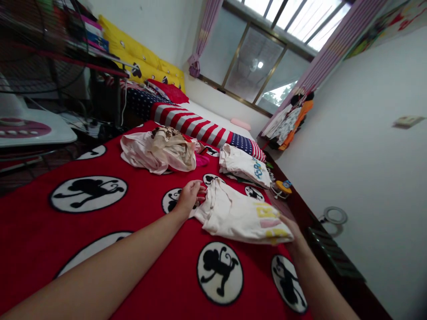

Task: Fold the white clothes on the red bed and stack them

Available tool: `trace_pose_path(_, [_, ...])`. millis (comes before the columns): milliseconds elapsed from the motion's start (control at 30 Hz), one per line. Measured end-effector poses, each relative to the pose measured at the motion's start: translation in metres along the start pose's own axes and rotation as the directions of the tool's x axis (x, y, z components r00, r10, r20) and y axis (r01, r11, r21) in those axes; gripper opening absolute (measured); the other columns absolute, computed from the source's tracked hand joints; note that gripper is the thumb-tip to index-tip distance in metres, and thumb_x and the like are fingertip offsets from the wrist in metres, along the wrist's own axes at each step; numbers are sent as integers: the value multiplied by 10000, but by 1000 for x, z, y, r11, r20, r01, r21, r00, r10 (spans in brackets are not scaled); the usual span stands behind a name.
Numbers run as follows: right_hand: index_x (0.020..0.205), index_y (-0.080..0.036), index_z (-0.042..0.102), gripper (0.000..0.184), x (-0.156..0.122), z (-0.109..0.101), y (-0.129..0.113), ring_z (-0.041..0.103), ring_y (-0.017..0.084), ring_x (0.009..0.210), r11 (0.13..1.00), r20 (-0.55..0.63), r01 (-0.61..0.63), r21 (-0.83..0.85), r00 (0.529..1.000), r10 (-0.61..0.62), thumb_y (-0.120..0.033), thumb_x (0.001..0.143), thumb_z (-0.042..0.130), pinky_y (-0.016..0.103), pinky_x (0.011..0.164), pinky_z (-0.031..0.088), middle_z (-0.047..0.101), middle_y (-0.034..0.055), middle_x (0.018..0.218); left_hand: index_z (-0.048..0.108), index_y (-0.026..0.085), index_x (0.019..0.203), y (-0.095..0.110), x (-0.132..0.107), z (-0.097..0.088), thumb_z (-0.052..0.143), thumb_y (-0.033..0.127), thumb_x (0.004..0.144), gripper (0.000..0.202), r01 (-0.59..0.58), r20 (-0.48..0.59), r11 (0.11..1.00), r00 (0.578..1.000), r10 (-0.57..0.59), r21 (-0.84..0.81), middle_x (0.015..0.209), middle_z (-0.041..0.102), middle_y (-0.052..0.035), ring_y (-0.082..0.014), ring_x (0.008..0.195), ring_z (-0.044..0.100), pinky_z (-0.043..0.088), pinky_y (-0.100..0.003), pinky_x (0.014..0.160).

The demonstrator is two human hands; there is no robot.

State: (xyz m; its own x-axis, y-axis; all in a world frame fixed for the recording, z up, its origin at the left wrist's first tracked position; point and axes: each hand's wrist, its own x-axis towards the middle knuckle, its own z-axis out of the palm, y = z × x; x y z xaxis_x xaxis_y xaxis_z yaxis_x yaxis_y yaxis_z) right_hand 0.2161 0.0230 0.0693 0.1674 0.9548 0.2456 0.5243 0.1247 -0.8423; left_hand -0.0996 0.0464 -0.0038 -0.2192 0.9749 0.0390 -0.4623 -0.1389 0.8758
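A white T-shirt [233,213] with yellow and pink print, folded, spans the space between my two hands above the red blanket [160,271]. My right hand [293,233] grips its printed right end, with the fingers partly hidden behind the cloth. At the other end is my left hand [191,195]; its slightly bent fingers are apart, right beside the shirt's edge, and no cloth shows in them. Just beyond the shirt lies a stack of folded clothes [245,164], a white shirt with blue lettering on top. Farther left sits a crumpled heap of pink and beige clothes [156,149].
A fan [33,126] and a cluttered desk [116,69] stand at the left. Behind the blanket runs a stars-and-stripes cloth [193,122] near yellow cushions [133,51]. Clothes [290,120] hang by the window. A dark wooden edge [303,204] borders the right wall.
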Motion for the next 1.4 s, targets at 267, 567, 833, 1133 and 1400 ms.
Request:
trace_pose_path(267, [947,-129,654,382,-18,2,27,698,280,683,774,210,-584,244,811,546,-457,754,622,410,630,561,728,143,808,591,139,977,-8,2,0,589,407,740,358,-71,88,973,995,53,221,850,642,-57,-177,778,622,493,-242,569])
trace_pose_path(567, [1100,-140,605,449,-14,16,31,541,299,1067,863,-192,169,-477,938,-290,-397,732,587,485,953,414,597,151,1121,672,167,747,-1,-11,2,575,269,787,147,-426,318,533,904,285,731,788,637,-38,-155,723,587,442,-265,681])
trace_pose_path(833, [846,-189,660,127,10,101,-28,619,140,701,895,247,364,-257,920,-304,-198,767,562,269,656,485,665,44,909,693,196,828,7,-20,4,562,165,774,145,-516,433,302,849,301,801,934,638,-48,-180,892,593,438,-284,805])
trace_pose_path(1133, [711,-178,601,225,64,169,-36,634,205,706,913,229,129,-386,972,-40,-324,629,751,251,589,426,645,41,652,701,200,765,27,-53,25,597,642,693,460,-369,368,6,925,-94,929,772,695,-92,-276,771,664,451,-338,668])
trace_pose_path(1400, [644,-189,526,103,57,159,-25,537,116,418,989,191,-59,-139,978,85,-250,699,587,198,411,422,531,-37,476,695,223,693,28,-47,23,641,429,683,212,-362,365,53,911,-192,931,835,727,-68,-260,807,673,421,-296,618])
